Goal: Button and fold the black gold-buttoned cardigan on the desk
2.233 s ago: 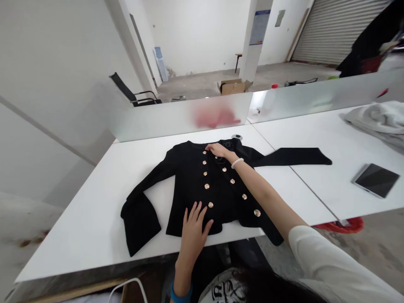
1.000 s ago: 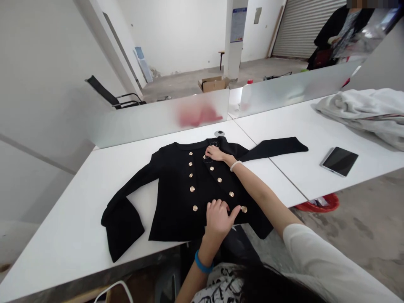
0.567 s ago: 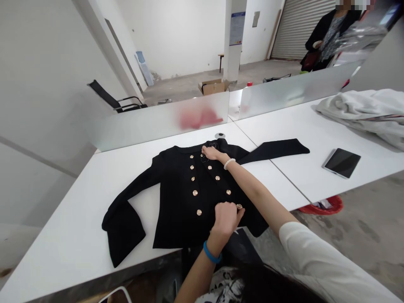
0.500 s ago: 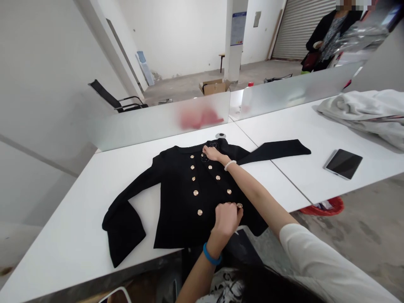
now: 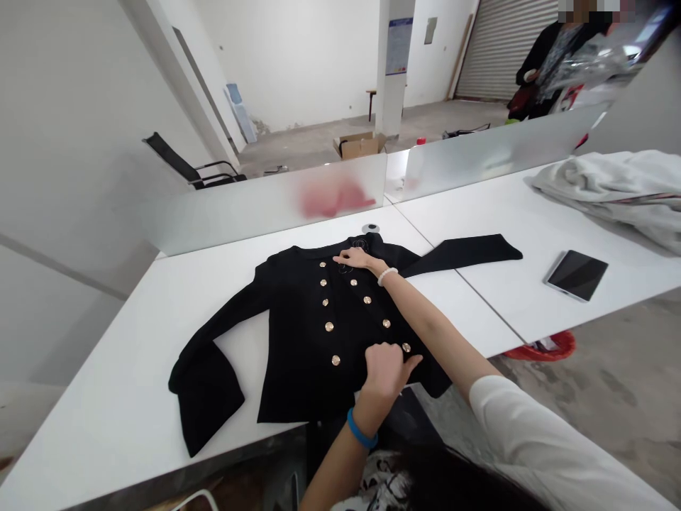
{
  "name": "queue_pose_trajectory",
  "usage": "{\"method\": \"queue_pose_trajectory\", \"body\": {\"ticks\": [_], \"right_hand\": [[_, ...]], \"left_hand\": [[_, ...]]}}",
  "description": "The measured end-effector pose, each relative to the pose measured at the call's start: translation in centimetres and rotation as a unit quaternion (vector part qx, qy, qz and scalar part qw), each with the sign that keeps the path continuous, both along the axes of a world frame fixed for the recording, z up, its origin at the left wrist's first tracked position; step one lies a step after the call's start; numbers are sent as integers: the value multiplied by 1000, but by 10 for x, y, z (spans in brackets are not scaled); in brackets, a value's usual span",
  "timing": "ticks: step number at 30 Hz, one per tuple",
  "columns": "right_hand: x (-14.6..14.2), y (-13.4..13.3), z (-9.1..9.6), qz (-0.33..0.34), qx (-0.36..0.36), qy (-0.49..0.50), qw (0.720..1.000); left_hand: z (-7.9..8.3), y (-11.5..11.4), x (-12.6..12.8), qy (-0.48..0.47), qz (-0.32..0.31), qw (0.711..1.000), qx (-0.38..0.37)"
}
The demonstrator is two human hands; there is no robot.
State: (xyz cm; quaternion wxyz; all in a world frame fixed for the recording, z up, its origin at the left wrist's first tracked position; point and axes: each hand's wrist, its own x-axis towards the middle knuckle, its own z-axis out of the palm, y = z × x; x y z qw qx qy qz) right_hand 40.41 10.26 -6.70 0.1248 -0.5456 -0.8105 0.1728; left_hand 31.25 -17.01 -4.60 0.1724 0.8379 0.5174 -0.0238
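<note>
Under both hands, spread front-up on the white surface (image 5: 133, 369), lies the black jacket (image 5: 298, 333) with two rows of gold buttons (image 5: 335, 360); right hand (image 5: 354, 257) reaches far out to the neckline, fingers stretched nearly flat and loosely open, pressing the cloth by the top button and gripping nothing; left hand (image 5: 391, 365) sits close to the body at the lower front edge, just beside the bottom button, fingers curled shut and thumb stuck out, apparently pinching the overlapping front panel, though the fingertips are hidden under the knuckles; one sleeve (image 5: 468, 248) runs straight out past the right hand, the other sleeve (image 5: 205, 394) bends back well off to the far side of the left hand; step in hand reads as squaring up the front, top pinned while the hem end gets tugged into line; judged from this, the next move calls for an even pull along the button row so the panel lies flat without dragging the neckline, then a flat palm to smooth it; a dark tablet (image 5: 577, 273) and a pale crumpled garment (image 5: 611, 188) lie well apart, beyond the straight sleeve; a frosted divider (image 5: 266, 206) stands just beyond the right hand; another person (image 5: 553, 57) stands far off, not touching anything here.
</note>
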Motion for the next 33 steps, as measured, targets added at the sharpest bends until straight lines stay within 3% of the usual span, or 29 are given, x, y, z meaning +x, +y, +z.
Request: {"method": "queue_pose_trajectory", "body": {"ticks": [4, 8, 10, 14, 18, 27, 33], "right_hand": [[-5, -1, -7, -13, 25, -37, 999], [-8, -1, -10, -12, 31, -50, 998], [-9, -1, -8, -13, 27, -54, 998], [-9, 3, -5, -12, 17, -60, 998], [-10, 8, -4, -13, 10, -65, 998], [-13, 7, -7, -41, 26, -68, 996], [-20, -9, -18, -87, 109, -62, 988]], "left_hand": [[1, 0, 7, -11, -59, 998, 4], [0, 6, -4, -52, -62, 997, -19], [-1, 9, -13, -119, -54, 989, -69], [-10, 12, -26, -310, -5, 925, -218], [-18, 13, -30, -432, 55, 854, -283], [-20, 9, -36, -496, 51, 831, -247], [-5, -14, -60, -499, 61, 833, -230]]}}
